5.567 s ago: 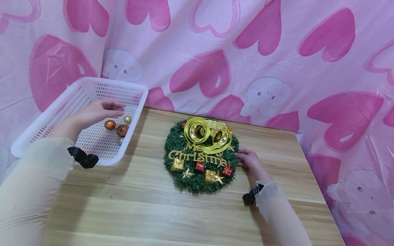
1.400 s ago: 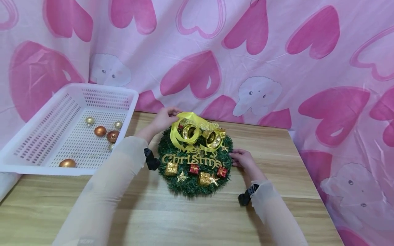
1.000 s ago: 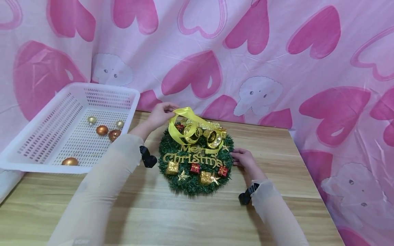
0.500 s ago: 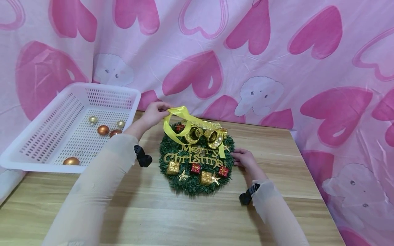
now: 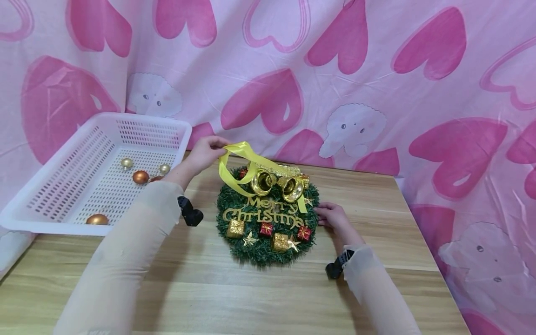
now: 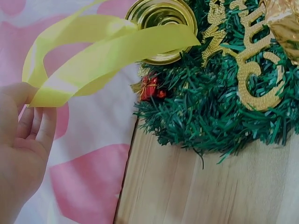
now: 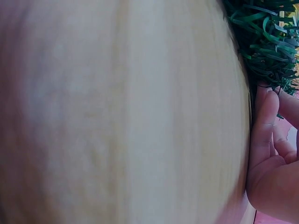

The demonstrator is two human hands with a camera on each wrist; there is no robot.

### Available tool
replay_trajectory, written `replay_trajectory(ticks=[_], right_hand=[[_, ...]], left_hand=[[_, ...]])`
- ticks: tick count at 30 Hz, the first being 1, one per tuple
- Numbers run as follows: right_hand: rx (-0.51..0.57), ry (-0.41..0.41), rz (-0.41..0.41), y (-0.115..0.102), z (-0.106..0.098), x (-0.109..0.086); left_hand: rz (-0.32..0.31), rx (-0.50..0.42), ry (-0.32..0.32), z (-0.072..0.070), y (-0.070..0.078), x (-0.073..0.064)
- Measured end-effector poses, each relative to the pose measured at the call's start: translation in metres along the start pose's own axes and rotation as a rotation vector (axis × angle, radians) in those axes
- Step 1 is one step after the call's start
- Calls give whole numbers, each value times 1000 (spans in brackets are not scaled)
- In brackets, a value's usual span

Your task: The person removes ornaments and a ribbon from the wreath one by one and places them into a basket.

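Observation:
A green Christmas wreath [image 5: 244, 249] lies on the table, bearing gold bells [image 5: 264, 182], gold "Merry Christmas" lettering, small gift boxes and stars. My left hand [image 5: 205, 153] pinches a yellow ribbon [image 5: 228, 172] between thumb and fingers, above the wreath's far left side. In the left wrist view the ribbon [image 6: 84, 70] runs in loops from the fingertips to a bell [image 6: 163, 28]. At the wreath's right edge, my right hand [image 5: 335, 218] pinches the greenery. The right wrist view shows its thumb and a finger meeting at the green sprigs [image 7: 271, 56].
A white perforated plastic basket [image 5: 54, 227] stands at the left. Several ornament balls lie in it, among them an orange one [image 5: 140, 177] and a gold one [image 5: 97, 219]; my left sleeve covers part of it. A pink heart-print curtain [image 5: 268, 42] hangs behind the wooden table [image 5: 234, 302].
My left hand has come from the basket to the ribbon, then drawn it up and leftward off the bells and lettering. The ribbon's loose right end has shortened. My right hand stays put.

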State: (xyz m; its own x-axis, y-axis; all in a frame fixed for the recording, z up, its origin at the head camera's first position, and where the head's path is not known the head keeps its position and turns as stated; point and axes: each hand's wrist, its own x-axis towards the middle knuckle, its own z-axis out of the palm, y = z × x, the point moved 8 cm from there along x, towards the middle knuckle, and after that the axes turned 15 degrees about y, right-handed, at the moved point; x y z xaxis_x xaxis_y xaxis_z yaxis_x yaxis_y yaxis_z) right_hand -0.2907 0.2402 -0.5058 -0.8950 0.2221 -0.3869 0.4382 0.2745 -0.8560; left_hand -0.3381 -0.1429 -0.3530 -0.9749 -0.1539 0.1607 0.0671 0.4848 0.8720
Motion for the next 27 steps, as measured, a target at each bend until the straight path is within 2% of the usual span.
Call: replay_trajectory(ticks=[9, 16, 22, 27], right_hand=[[-3, 3, 4, 1, -1, 1], [1, 0, 19, 3, -1, 2], [-11, 1, 9, 4, 0, 3], [8, 5, 7, 4, -1, 6]], left_hand=[[24, -35, 22, -17, 0, 1], [-51, -19, 71, -32, -5, 2], [-112, -49, 79, -42, -5, 2], [-139, -90, 118, -52, -7, 2]])
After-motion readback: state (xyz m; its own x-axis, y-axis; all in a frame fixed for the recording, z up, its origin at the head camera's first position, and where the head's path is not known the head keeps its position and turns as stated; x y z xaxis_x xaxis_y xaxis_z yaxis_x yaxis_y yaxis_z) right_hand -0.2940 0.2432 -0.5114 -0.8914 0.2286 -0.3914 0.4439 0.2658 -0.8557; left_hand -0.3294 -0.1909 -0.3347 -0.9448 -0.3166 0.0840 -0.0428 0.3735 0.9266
